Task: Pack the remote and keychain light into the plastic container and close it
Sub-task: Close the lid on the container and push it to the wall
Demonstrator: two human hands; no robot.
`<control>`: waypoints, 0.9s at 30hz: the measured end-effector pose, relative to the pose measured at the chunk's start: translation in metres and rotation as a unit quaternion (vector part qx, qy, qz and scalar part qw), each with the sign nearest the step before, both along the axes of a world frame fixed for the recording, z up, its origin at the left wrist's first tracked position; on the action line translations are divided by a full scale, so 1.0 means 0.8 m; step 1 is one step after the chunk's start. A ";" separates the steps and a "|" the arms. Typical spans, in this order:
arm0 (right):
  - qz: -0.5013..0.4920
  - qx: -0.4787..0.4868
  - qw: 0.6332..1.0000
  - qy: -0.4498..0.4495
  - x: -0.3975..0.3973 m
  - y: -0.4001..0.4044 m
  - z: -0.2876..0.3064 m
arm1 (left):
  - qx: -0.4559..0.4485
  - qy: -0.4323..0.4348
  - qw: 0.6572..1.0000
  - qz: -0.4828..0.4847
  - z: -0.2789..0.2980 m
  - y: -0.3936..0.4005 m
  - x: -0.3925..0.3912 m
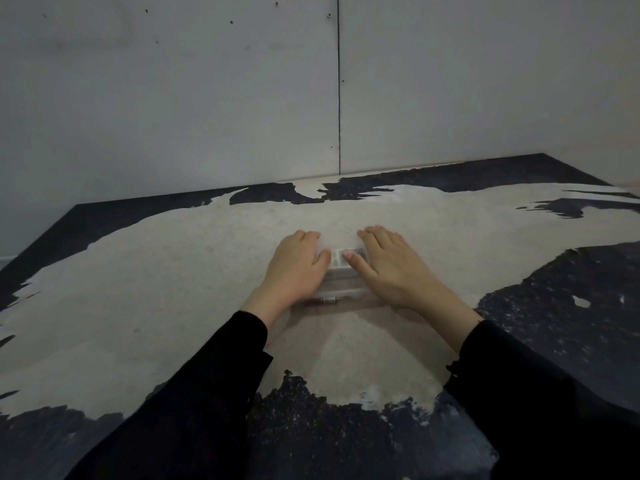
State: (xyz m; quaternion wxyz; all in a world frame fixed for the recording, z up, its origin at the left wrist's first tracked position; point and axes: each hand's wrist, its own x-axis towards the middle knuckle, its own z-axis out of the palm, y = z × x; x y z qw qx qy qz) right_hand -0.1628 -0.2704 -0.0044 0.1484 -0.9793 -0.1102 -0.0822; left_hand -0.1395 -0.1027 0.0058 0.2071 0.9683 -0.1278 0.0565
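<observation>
Pressing flat, the left hand (pixel 296 261) and right hand (pixel 389 263) spread open-palmed on the clear plastic container (pixel 343 289), likely seating its lid over the keychain light (pixel 325 300).

Both hands lie flat on a clear plastic container (pixel 341 289) in the middle of the surface (pixel 156 289); the left hand (pixel 294 265) presses on its left side and the right hand (pixel 388 265) on its right side, palms down, fingers spread; between the thumbs a white remote (pixel 343 259) shows through the lid; near the front edge lies a thin reddish item (pixel 323 300), too blurred to name; both sleeves (pixel 194 393) are black; the surface is pale with dark worn patches.
</observation>
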 end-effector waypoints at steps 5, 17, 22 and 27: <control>-0.006 -0.017 1.000 0.016 0.003 0.000 -0.001 | 0.033 -0.016 0.999 -0.009 -0.007 -0.002 -0.002; -0.053 -0.024 0.998 0.023 0.004 0.023 -0.004 | 0.046 -0.026 0.998 -0.020 -0.021 0.002 0.007; -0.019 -0.007 0.996 -0.090 -0.009 0.024 -0.005 | 0.155 0.016 0.987 -0.026 -0.020 -0.001 0.011; 0.008 0.003 1.000 0.004 0.001 0.019 -0.002 | -0.059 0.010 0.997 -0.042 -0.017 0.007 0.011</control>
